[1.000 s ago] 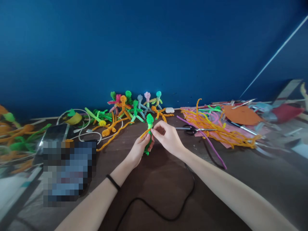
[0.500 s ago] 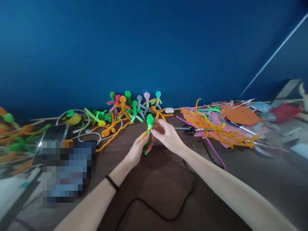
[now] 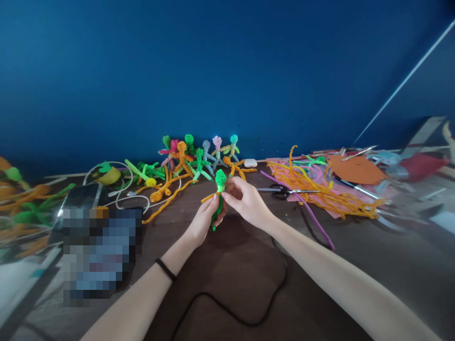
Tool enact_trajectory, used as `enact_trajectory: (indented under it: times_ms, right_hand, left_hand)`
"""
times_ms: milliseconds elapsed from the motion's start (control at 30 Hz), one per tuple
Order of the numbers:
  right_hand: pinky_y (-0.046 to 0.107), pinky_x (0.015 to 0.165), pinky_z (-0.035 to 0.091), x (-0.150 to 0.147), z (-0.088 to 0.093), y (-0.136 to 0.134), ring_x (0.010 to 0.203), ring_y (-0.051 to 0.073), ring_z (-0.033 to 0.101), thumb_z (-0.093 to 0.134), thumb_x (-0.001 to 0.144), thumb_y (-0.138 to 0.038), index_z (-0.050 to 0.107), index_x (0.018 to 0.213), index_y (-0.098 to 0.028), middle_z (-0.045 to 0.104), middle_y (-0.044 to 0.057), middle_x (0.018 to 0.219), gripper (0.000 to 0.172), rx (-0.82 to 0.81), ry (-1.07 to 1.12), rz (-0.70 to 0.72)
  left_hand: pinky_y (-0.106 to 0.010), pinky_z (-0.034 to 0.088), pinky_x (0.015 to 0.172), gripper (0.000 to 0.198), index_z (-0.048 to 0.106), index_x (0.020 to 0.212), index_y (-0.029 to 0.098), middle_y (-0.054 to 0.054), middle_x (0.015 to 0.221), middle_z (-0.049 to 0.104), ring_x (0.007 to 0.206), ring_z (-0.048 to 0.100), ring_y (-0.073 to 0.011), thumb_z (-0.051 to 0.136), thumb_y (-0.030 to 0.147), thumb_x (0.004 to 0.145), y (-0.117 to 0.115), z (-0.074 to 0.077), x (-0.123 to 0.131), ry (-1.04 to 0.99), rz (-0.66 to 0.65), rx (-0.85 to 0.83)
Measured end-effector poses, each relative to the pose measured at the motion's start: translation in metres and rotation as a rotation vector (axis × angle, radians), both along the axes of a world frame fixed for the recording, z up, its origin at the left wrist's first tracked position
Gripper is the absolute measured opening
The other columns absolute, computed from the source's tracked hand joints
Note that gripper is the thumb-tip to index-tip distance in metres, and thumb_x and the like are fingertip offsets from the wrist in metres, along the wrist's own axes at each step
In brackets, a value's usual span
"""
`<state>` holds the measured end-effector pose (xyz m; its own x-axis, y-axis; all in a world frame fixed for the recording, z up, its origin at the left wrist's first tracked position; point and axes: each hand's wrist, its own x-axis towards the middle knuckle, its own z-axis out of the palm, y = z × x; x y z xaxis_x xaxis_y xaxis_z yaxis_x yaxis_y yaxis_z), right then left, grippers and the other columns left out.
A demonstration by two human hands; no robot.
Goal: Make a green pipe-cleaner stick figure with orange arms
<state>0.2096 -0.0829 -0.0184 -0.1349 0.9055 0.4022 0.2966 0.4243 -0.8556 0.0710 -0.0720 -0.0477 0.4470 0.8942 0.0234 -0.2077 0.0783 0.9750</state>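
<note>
A green pipe-cleaner figure (image 3: 220, 179) with a coiled head stands upright between my hands, over the middle of the table. My left hand (image 3: 202, 221) is closed around its lower body, and green ends stick out below the fingers. A short orange pipe cleaner (image 3: 207, 198) crosses the figure just under its head and points left above my left thumb. On the other side, my right hand (image 3: 247, 201) pinches at the neck, thumb against forefinger; the fingertips partly hide what they grip there. Behind my hands, several finished pipe-cleaner figures (image 3: 181, 150) lean near the blue wall.
Orange pipe cleaners (image 3: 320, 189) lie heaped on pink paper at the right, beside scissors (image 3: 282, 191) and a purple pipe cleaner (image 3: 314, 220). A white case (image 3: 250, 163) sits by the wall. Phones (image 3: 80, 199), a white cable (image 3: 119, 201) and a black cord (image 3: 249, 324) lie about.
The green figure has shifted slightly left and down. Its orange pipe cleaner now points more level to the left than before. Both hands keep nearly the same place.
</note>
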Motion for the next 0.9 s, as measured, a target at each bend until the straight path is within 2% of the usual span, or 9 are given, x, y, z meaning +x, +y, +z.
enact_trajectory:
  times_ms: [533,733,900]
  right_hand:
    - [0.024,0.058,0.039,0.0064,0.0009,0.0038,0.06,0.01,0.049,0.052,0.08,-0.023,0.055,0.095,-0.017,0.056,-0.001,0.07,0.016,-0.003,-0.03,0.064]
    - [0.024,0.058,0.04,0.0082,0.0033,0.0042,0.062,0.011,0.05,0.054,0.079,-0.023,0.056,0.087,-0.017,0.056,0.0,0.07,0.011,-0.02,-0.048,0.075]
    - [0.025,0.059,0.041,0.0088,0.0032,0.0058,0.063,0.012,0.052,0.054,0.079,-0.024,0.056,0.089,-0.017,0.058,0.001,0.073,0.012,-0.023,-0.05,0.083]
  left_hand:
    - [-0.017,0.019,0.038,0.044,0.044,0.061,0.015,0.007,0.044,0.033,0.036,0.027,-0.0024,0.043,0.055,0.079,0.0007,-0.0005,0.0001,0.043,0.023,0.002]
    - [-0.018,0.017,0.037,0.048,0.042,0.056,0.015,0.008,0.041,0.03,0.034,0.025,-0.002,0.042,0.058,0.077,0.0022,-0.003,-0.0005,0.087,0.054,0.014]
    - [-0.018,0.017,0.036,0.05,0.041,0.054,0.015,0.008,0.039,0.029,0.033,0.024,-0.002,0.041,0.06,0.077,0.003,-0.0038,-0.0004,0.105,0.058,0.015]
